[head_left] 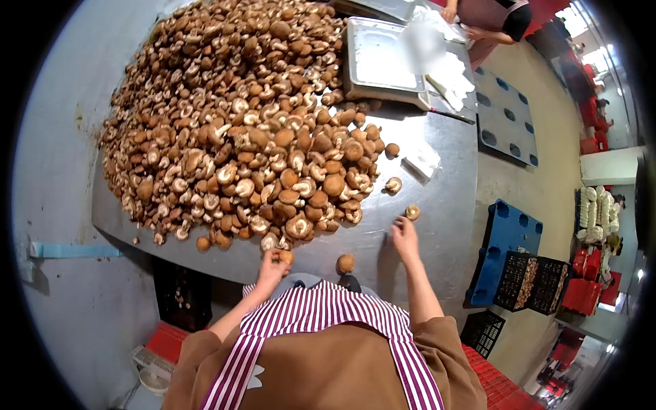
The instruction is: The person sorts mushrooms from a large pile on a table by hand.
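Note:
A large heap of brown-capped shiitake mushrooms [253,130] covers much of the metal table [444,198]. At the heap's near edge, my left hand [271,269] has its fingers closed around a mushroom [285,257]. On the right, my right hand [404,239] is over the bare metal with its fingers slightly apart. Its fingertips come right up to a single mushroom [412,212], and no grip on it shows. Between my hands, near the table's front edge, lies another loose mushroom [346,263]. One more mushroom [393,184] lies beyond my right hand.
A scale with a metal tray [386,58] stands at the back right, with white plastic bags [447,78] beside it. A small white packet [422,160] lies nearer. Another person [488,20] stands behind. Black crates [516,277] and a blue pallet [502,239] are on the floor.

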`<state>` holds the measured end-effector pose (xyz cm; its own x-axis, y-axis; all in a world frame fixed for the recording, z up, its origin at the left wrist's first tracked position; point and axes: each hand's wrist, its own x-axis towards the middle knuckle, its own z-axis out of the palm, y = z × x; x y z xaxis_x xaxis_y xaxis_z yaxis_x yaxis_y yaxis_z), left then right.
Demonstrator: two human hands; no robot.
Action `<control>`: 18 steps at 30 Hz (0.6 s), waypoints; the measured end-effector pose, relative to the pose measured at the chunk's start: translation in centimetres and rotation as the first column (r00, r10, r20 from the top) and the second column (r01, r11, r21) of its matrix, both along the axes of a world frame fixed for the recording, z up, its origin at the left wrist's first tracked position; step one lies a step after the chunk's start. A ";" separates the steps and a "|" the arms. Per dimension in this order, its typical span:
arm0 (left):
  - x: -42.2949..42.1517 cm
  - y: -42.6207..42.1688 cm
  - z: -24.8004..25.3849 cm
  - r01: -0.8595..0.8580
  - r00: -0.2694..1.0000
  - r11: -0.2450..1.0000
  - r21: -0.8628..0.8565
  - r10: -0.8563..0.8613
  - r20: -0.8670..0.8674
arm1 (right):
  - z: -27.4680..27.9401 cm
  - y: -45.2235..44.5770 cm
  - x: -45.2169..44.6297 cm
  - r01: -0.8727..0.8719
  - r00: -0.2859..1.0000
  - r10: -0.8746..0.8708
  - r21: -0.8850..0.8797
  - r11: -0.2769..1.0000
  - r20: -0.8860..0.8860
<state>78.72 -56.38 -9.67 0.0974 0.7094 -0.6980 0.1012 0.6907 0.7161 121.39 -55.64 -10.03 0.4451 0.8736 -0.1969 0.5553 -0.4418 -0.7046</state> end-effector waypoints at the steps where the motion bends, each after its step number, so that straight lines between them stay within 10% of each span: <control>1: 0.5 -0.1 0.2 0.101 0.995 0.995 0.026 -0.101 0.006 | 0.3 1.3 -1.5 -0.117 0.993 0.118 0.028 0.993 -0.008; 5: 0.3 -1.2 -0.6 0.029 0.990 0.999 0.029 -0.033 0.141 | 5.5 4.8 -5.0 -0.231 0.959 0.241 0.080 0.970 -0.148; 15: -2.1 0.0 2.6 -0.063 0.995 0.996 -0.068 0.058 -0.079 | 5.0 10.0 2.5 0.177 0.919 -0.104 0.161 0.971 -0.381; 18: -2.2 0.0 3.3 0.263 0.904 0.952 0.157 -0.187 -0.385 | 4.6 14.0 6.2 0.265 0.870 -0.149 0.191 0.945 -0.470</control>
